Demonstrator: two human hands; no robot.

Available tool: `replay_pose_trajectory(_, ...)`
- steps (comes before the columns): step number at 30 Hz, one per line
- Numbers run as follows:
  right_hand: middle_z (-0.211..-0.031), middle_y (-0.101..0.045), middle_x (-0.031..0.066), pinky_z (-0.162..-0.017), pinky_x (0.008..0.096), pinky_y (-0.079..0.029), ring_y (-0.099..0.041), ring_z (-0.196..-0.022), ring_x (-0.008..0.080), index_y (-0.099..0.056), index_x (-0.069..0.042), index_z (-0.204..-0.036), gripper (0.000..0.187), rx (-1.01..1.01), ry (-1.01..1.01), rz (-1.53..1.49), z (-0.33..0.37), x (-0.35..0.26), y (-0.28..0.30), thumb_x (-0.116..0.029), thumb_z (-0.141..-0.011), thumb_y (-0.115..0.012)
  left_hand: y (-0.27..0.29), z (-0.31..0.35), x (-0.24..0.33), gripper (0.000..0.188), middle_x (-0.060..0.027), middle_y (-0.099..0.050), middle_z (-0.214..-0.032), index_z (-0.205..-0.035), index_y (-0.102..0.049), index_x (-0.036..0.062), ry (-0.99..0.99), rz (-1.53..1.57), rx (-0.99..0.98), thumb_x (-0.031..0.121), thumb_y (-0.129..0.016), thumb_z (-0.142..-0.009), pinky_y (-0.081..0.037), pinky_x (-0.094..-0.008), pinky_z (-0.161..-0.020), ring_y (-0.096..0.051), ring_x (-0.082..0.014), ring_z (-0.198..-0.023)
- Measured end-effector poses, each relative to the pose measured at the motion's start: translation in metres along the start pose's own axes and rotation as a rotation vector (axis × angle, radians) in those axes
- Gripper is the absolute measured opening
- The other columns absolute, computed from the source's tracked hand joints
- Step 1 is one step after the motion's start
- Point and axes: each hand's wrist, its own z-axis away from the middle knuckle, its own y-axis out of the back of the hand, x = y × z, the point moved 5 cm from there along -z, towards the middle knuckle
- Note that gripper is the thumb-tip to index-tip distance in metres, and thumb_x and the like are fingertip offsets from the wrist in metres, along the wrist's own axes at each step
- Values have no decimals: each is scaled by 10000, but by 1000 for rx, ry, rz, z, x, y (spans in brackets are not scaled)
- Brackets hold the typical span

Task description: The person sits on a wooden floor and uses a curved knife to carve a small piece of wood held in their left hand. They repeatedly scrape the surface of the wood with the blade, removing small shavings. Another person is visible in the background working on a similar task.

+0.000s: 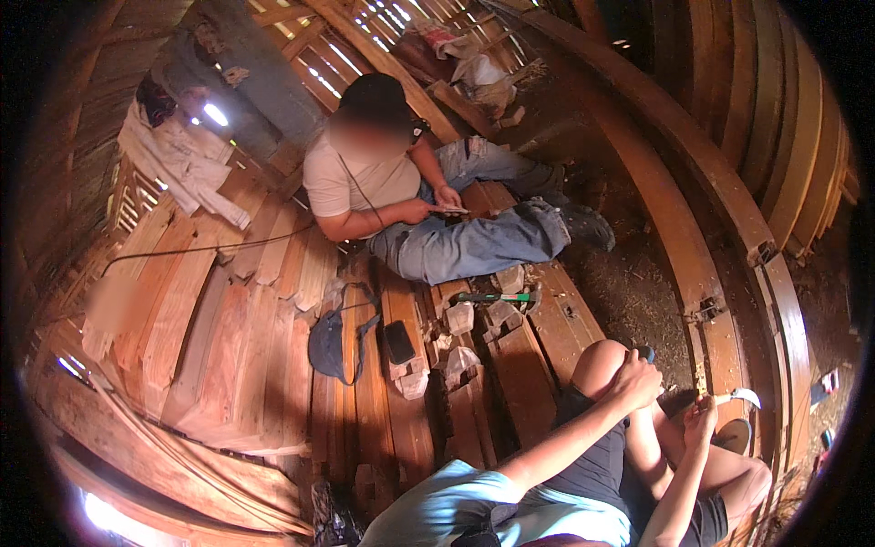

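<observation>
My left hand (641,381) is closed beside my bent left knee. A small dark rounded thing (645,354) shows at the top of its fist, too small to name. Lower and to the right, my right hand (700,421) is closed round a hand tool with a pale shaft and curved metal head (747,397). Just above that fist, a narrow yellowish strip (700,378) lies along a long brown wooden beam (720,351); I cannot tell whether the hand touches it. My fingers hide most of what each hand holds.
Across from me a person (365,173) sits on timber, a small flat thing in their hands. Between us are a green-handled hammer (497,297), a phone (398,343), a dark cap (339,345) and wood offcuts (460,317). Stacked planks (205,337) fill the left; long beams curve along the right.
</observation>
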Motion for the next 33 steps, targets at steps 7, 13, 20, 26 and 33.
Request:
replay_pose_trajectory(7,-798,-572,-3,-477,187,-418,-467,-555,67,-538,-125,-939,175,-10,-41,-84,-15,0,11,-289,-968,-485,-12,-13,3,303,-94,-697,-796,-770,-731,115,6,26,-56,393,-619,-810,-346,-479,-862,-655,-257,-817)
replay_pose_trajectory(13,-805,-570,3,-463,199,-418,-461,-546,70,-530,-127,-975,191,-53,-54,-11,-18,4,11,-315,-961,-499,-8,-13,2,308,-93,-694,-772,-750,-723,119,5,-19,-57,399,-613,-818,-357,-494,-851,-660,-263,-781)
replay_pose_trajectory(20,-780,-550,-33,-480,192,-395,-457,-567,68,-527,-154,-925,185,34,-49,-5,-1,-3,2,-334,-956,-501,3,-12,5,330,-109,-691,-766,-753,-720,107,10,-21,-68,405,-604,-832,-370,-498,-863,-664,-268,-781)
replay_pose_trajectory(26,-791,-560,-33,-479,194,-396,-466,-569,62,-526,-164,-934,161,7,-51,-17,1,-2,-1,-320,-958,-495,-3,-11,2,292,-98,-697,-741,-718,-729,124,31,-17,-13,387,-633,-797,-357,-485,-862,-669,-258,-743)
replay_pose_trajectory(33,-800,-565,-30,-474,194,-405,-472,-571,58,-527,-157,-927,171,0,-33,-70,-10,-2,8,-322,-959,-493,-4,-13,5,319,-116,-693,-788,-769,-720,105,17,-13,-69,398,-608,-825,-361,-506,-892,-664,-273,-804)
